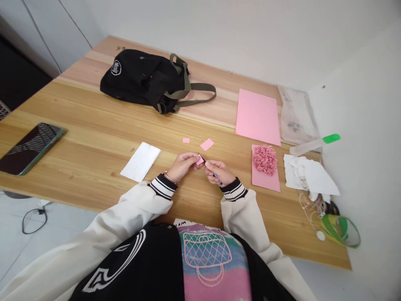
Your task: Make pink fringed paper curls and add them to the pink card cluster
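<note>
Pinched in the fingers of my left hand (183, 166) is a small piece of pink paper (199, 159). My right hand (221, 170) is wrapped round a slim tool (216, 177) with a blue handle, whose dark tip meets the edge of that paper. Whether the tool is a knife, scissors or a pen cannot be made out. Just beyond my hands lie two loose pink scraps, a smaller rectangle (186, 140) and a larger one (207, 144). Left of my left hand is a folded white paper (140, 161).
A black bag (140, 79) lies at the back, a phone (29, 148) at the left. On the right are a pink sheet (258, 115), a pink fringed bundle (265, 160) on a pink card (265, 184), torn white paper (319, 175), a green-capped stick (313, 144) and a green roll (340, 230).
</note>
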A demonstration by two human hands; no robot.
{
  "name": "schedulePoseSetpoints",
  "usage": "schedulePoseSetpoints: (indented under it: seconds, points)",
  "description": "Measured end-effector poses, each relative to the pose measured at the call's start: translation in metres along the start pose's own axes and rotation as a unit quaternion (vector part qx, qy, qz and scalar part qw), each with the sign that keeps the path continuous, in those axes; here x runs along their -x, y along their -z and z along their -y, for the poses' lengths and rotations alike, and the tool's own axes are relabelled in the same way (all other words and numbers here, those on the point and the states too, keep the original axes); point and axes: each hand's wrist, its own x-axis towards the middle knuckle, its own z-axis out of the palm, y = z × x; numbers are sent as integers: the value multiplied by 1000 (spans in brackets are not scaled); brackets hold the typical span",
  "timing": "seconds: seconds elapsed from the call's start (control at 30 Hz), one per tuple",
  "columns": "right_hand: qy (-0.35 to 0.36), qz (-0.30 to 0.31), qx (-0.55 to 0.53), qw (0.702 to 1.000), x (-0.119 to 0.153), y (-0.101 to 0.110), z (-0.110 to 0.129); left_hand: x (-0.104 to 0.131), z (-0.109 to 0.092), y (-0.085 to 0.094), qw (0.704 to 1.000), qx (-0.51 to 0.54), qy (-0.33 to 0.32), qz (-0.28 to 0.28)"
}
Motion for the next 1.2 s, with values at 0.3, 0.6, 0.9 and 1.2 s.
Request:
schedulePoseSetpoints:
  seconds: [0.3, 0.6, 0.9, 1.2]
  points:
    - [-5, -6, -2, 1000, 0, 1, 0, 0, 0, 0, 1000, -3, 1, 3]
    - [3, 1, -5, 1000, 1, 1, 0, 2, -6, 0, 999, -11, -7, 35]
    - [6, -8, -4, 1000, 2, 1, 2, 1, -6, 1, 1000, -20, -2, 22]
    - [12, -9, 32, 999, 2, 2, 2, 0, -3, 1, 1000, 15, -11, 7]
